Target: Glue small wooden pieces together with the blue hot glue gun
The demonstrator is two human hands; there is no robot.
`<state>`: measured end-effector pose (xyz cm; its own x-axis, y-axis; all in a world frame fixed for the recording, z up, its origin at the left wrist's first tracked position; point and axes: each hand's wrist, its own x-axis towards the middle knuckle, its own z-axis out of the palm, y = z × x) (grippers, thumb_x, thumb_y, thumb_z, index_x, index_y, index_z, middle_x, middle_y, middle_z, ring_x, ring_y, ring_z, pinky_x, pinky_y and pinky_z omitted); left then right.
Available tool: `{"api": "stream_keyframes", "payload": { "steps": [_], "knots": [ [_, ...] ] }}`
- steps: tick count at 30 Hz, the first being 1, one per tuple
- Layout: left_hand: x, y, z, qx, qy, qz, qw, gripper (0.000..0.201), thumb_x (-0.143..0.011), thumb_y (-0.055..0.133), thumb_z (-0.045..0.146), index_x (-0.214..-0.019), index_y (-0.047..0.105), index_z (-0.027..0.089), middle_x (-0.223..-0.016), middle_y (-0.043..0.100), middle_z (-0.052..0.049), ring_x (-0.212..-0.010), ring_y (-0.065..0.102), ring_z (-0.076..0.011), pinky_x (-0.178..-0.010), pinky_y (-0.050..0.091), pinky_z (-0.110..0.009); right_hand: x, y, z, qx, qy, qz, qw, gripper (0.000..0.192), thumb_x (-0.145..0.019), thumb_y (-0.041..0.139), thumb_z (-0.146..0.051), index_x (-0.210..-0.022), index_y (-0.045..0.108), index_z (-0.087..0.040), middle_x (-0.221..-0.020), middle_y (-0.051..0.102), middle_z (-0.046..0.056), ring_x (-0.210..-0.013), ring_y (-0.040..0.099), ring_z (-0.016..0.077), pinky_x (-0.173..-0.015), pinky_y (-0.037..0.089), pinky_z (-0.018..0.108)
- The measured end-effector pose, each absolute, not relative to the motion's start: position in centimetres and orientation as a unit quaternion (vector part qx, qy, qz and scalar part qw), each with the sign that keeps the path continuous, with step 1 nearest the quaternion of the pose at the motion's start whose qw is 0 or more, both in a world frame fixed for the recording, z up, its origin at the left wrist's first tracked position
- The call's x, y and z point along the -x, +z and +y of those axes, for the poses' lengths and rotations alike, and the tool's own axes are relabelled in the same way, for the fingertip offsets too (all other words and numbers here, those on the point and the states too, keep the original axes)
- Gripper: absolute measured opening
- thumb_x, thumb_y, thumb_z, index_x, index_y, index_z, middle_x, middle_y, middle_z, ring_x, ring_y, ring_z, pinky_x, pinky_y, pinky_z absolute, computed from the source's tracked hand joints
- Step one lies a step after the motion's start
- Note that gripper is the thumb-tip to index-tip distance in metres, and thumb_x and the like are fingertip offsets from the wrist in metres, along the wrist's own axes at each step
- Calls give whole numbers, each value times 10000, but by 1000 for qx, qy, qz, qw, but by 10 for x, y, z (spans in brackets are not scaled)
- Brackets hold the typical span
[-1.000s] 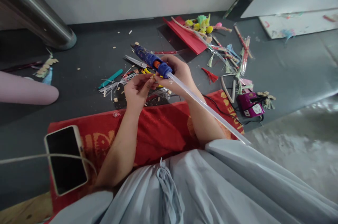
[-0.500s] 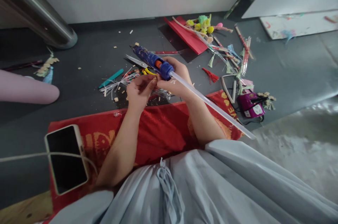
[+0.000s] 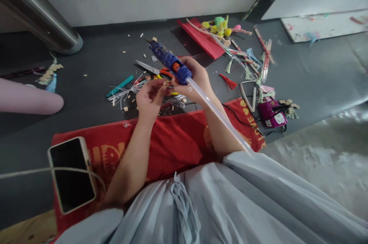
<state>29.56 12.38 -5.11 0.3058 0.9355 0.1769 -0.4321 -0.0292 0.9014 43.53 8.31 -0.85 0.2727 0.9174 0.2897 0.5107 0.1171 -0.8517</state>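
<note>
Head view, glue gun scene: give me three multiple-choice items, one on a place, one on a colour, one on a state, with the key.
1. Where does the phone lie?
A. on the red cloth, left of the arms
B. against the wall
C. beside the purple device

2. What colour is the glue gun body?
A. green
B. blue
C. white

3. How is the glue gun held?
A. lying on the floor
B. gripped in the right hand, with a clear glue stick projecting from its back
C. held by the left hand alone

Key: 1 A, it rests on the cloth's left end; 2 B, blue with an orange trigger; 3 B, the right hand's fingers wrap it.
</note>
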Motion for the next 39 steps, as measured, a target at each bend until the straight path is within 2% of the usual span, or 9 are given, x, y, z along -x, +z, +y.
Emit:
{"api": "stream_keyframes", "payload": {
  "steps": [6, 11, 16, 20, 26, 32, 39],
  "knots": [
    [-294, -57, 128, -485, 522, 278, 645, 270, -732, 783, 392, -883, 709, 182, -820, 747, -30, -776, 739, -164, -698, 594, -251, -443, -7, 83, 639, 196, -557, 493, 278, -726, 632, -147, -987, 551, -196, -781, 559, -39, -670, 519, 96, -668, 499, 259],
    [-292, -53, 132, -429, 548, 274, 664, 256, -710, 805, 372, -879, 713, 203, -795, 740, 0, -724, 725, -118, -690, 579, -207, -455, -7, 83, 663, 210, -535, 480, 261, -744, 698, -240, -968, 569, -207, -787, 568, -19, -752, 582, 138, -712, 549, 298],
    [-285, -46, 140, -325, 546, 257, 728, 270, -641, 852, 382, -823, 734, 222, -735, 734, 17, -609, 672, -56, -596, 533, -134, -464, 2, 75, 622, 314, -521, 493, 219, -826, 650, -392, -915, 597, -200, -698, 570, -21, -596, 536, 91, -542, 491, 225],
    [-278, -48, 145, -271, 539, 237, 762, 295, -598, 875, 392, -800, 743, 222, -724, 721, 22, -603, 643, -36, -584, 514, -114, -465, 16, 66, 581, 385, -523, 491, 280, -851, 622, -468, -850, 621, -188, -622, 588, -30, -462, 487, 56, -455, 425, 202],
    [-274, -50, 149, -240, 539, 251, 767, 151, -718, 809, 346, -767, 726, 230, -726, 699, 31, -599, 613, -21, -584, 511, -112, -465, 25, 59, 566, 438, -543, 439, 401, -826, 617, -575, -789, 652, -177, -587, 645, -3, -447, 574, 89, -442, 454, 212],
    [-274, -48, 148, -244, 530, 262, 769, 130, -781, 757, 352, -782, 705, 233, -735, 684, 35, -597, 593, -16, -586, 495, -115, -458, 25, 61, 561, 445, -559, 418, 453, -822, 613, -579, -648, 621, -161, -556, 643, 9, -439, 565, 82, -465, 472, 207],
    [-274, -48, 147, -251, 516, 244, 782, 135, -766, 771, 355, -800, 704, 242, -708, 671, 40, -573, 568, -33, -556, 470, -158, -453, 24, 63, 547, 464, -564, 409, 459, -848, 587, -560, -647, 600, -148, -562, 647, 24, -451, 571, 87, -488, 478, 216]
  ]
}}
